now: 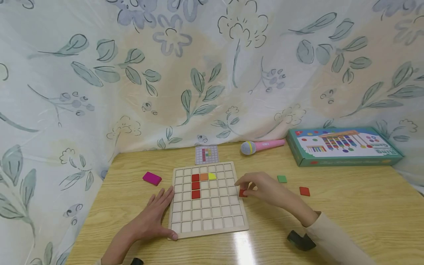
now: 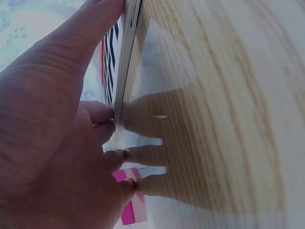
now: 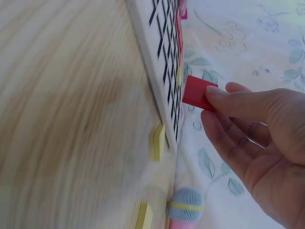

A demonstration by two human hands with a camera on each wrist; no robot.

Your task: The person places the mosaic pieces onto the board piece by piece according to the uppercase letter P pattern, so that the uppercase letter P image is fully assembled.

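Note:
A wooden grid board (image 1: 208, 232) lies flat on the table. In it, red tiles (image 1: 195, 185) form a short column, with an orange tile (image 1: 203, 177) and a yellow tile (image 1: 212, 176) to the right of the topmost one. My left hand (image 1: 149, 217) rests along the board's left edge, fingers spread and thumb at the near left corner. Just beyond the board's right edge, my right hand (image 1: 265, 188) pinches a square red tile (image 3: 194, 91) between thumb and fingers; the right wrist view shows it held by one side.
A pattern card (image 1: 207, 154) lies behind the board. Left of the board is a magenta block (image 1: 152, 178). To the right lie a green tile (image 1: 282, 179) and another red tile (image 1: 304, 191). A pink toy microphone (image 1: 263, 145) and a green-edged toy box (image 1: 344, 146) stand at the back.

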